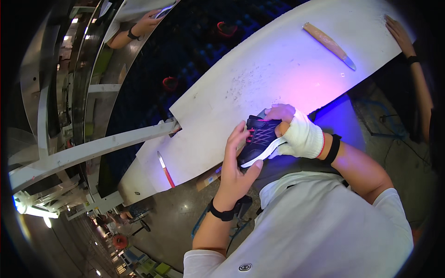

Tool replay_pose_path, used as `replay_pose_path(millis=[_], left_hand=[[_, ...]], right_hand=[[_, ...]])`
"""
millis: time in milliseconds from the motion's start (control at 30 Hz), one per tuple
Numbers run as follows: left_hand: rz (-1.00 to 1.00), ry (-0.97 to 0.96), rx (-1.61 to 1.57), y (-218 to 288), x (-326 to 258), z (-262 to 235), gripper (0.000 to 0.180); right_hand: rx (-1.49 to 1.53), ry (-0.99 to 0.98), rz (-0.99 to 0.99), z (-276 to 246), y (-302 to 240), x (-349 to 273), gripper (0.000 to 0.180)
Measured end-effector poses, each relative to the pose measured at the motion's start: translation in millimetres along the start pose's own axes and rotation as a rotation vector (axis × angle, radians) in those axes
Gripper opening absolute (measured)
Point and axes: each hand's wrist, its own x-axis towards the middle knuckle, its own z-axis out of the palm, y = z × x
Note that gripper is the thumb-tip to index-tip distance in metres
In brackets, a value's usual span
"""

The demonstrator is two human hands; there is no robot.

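Right now, two hands hold a dark sneaker [259, 139] at the near edge of the white tabletop [259, 78].
The left hand [236, 164] cups the shoe's white sole, fingers [234, 136] spread along its side. The right hand [296, 132], in a white wrap, has its fingers curled tight over the top. A wood-handled knife [329, 45] lies well apart, and a red-handled tool [165, 170] rests near the tabletop's edge.

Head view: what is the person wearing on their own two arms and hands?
The left hand is bare, with a black wristband. The right hand wears a white knit wrap with a red edge, leaving fingertips bare, plus a black band. Short white sleeves.
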Motion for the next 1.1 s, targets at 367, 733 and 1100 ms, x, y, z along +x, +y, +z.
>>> replay_pose_path(millis=[367, 733, 1100], left_hand=[[-0.266, 0.119, 0.117, -6, 6, 16, 0.087], [0.19, -0.09, 0.196, 18, 39, 59, 0.065], [0.246, 0.17, -0.015, -27, 12, 116, 0.043]], right_hand=[[-0.159, 0.177, -0.113, 42, 7, -26, 0.05], [0.059, 0.305, 0.027, -52, -25, -23, 0.072], [0.071, 0.2, 0.05, -64, -39, -17, 0.06]])
